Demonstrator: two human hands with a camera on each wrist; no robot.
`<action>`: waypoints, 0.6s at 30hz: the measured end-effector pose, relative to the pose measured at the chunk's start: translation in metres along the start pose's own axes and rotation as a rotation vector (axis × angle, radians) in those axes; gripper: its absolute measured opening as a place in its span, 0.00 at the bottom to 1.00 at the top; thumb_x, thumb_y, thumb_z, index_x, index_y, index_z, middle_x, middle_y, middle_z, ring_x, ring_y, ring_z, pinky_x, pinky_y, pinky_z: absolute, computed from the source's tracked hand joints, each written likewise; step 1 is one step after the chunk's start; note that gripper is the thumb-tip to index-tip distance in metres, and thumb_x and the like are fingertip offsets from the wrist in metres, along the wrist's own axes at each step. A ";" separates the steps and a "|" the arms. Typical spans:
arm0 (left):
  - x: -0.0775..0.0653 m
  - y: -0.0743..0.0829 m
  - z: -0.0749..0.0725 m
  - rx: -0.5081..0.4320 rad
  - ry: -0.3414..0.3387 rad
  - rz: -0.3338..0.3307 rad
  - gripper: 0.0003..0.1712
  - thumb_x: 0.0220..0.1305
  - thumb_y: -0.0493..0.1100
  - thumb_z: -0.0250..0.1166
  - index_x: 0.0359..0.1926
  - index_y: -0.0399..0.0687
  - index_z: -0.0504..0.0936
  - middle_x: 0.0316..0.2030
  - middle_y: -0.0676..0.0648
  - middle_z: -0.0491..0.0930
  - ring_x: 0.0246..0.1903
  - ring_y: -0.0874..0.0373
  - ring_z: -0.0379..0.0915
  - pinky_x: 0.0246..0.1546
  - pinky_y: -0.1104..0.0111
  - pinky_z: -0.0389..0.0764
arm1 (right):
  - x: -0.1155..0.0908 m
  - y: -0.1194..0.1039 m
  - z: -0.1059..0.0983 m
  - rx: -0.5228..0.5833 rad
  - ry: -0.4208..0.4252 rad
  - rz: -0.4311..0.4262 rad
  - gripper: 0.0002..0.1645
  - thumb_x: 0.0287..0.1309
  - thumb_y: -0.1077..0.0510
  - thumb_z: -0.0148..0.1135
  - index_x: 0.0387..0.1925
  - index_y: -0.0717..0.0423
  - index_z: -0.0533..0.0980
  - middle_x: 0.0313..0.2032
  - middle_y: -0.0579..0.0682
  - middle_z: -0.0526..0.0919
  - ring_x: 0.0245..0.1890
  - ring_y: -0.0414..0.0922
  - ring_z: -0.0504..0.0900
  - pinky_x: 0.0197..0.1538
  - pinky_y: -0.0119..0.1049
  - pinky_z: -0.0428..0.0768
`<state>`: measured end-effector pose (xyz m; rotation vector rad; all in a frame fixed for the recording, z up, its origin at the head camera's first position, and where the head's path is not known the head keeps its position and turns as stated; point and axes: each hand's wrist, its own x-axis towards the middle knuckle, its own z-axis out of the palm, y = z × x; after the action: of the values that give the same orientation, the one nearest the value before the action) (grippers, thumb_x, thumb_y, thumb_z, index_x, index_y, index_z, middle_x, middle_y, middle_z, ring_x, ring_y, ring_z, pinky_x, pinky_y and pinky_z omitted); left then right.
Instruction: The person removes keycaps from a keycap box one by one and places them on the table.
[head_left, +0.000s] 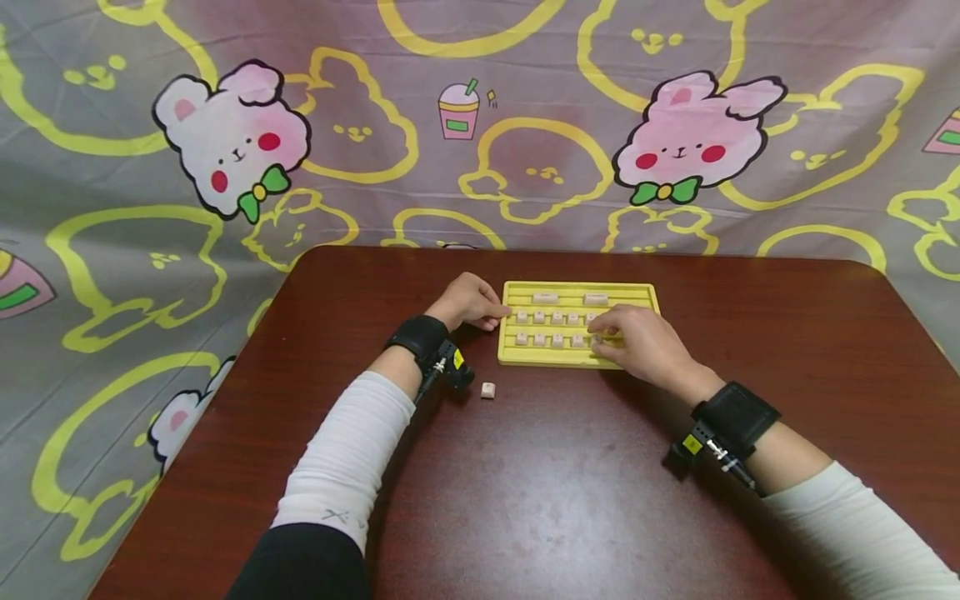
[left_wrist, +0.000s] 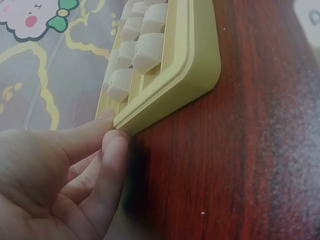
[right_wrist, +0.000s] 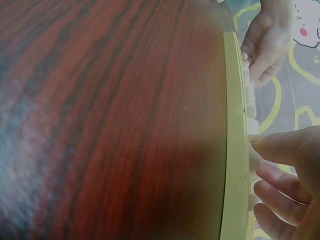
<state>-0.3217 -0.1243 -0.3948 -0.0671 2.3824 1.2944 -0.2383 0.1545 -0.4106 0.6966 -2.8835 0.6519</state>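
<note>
A yellow tray (head_left: 551,362) with ridged rows lies on the table, holding several pale keycaps (head_left: 557,317). My left hand (head_left: 472,302) pinches the tray's left rim between thumb and fingers; the left wrist view shows this at a corner of the tray (left_wrist: 165,92). Over the right part of the front row, my right hand (head_left: 648,343) pinches a keycap (right_wrist: 254,159) between thumb and index finger, its other fingers loosely bent. That keycap is mostly covered by the fingers in the head view. Two wider keycaps (head_left: 596,298) sit in the back row.
One loose keycap (head_left: 488,390) lies on the dark brown table (head_left: 525,500) in front of the tray's left corner. Behind the table hangs a patterned cloth (head_left: 525,83) with rabbits and yellow outlines. Both wrists wear black camera straps (head_left: 738,421).
</note>
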 end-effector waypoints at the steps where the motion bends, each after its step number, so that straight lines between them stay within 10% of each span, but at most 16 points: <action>1: 0.000 0.000 0.000 -0.002 0.000 -0.001 0.12 0.59 0.38 0.72 0.40 0.33 0.84 0.19 0.49 0.79 0.15 0.63 0.77 0.26 0.70 0.87 | 0.000 0.000 0.001 0.000 -0.001 0.004 0.15 0.56 0.55 0.72 0.46 0.53 0.85 0.43 0.50 0.87 0.43 0.48 0.84 0.45 0.47 0.84; 18: -0.001 -0.003 0.001 -0.024 0.008 0.021 0.12 0.59 0.37 0.72 0.39 0.31 0.82 0.18 0.49 0.78 0.15 0.64 0.76 0.25 0.71 0.87 | 0.003 0.000 0.007 -0.007 -0.009 0.036 0.12 0.58 0.56 0.70 0.44 0.52 0.85 0.41 0.51 0.88 0.41 0.46 0.84 0.44 0.46 0.84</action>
<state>-0.3200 -0.1253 -0.3968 -0.0546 2.3806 1.3353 -0.2413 0.1500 -0.4161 0.6501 -2.9119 0.6437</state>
